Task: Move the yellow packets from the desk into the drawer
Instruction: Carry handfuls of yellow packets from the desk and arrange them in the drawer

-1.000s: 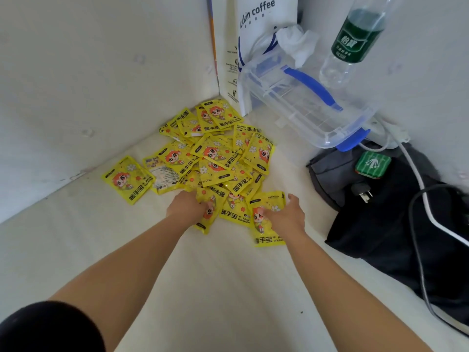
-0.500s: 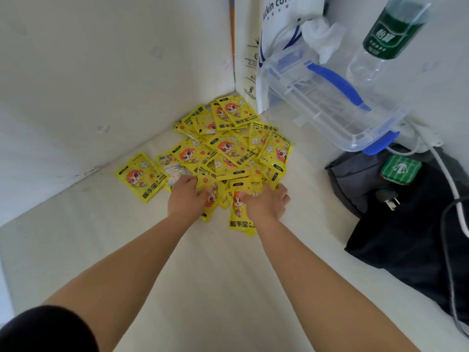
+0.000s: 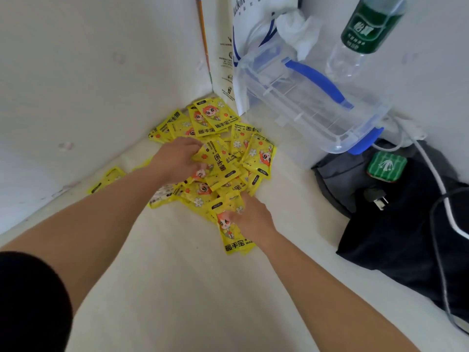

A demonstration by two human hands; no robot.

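White desk surface (image 3: 177,288) bearing, in its far corner, a heap of flat yellow printed packets (image 3: 215,115). Clear plastic box with blue handle (image 3: 304,102) stands just beside the heap. Left hand (image 3: 175,158) pinches a packet atop the heap; right hand (image 3: 251,217) grips packets at its near edge.

One wide-angle camera, worn on the person's head, looks forward and steeply down at the white bench (image 3: 177,288) from close above. The left arm (image 3: 101,224) and right arm (image 3: 330,288) reach in from the near edge. The yellow packets (image 3: 223,158) lie mid-frame, a white wall (image 3: 101,72) fills the far left, and a dark bag (image 3: 406,224) runs off the right edge.
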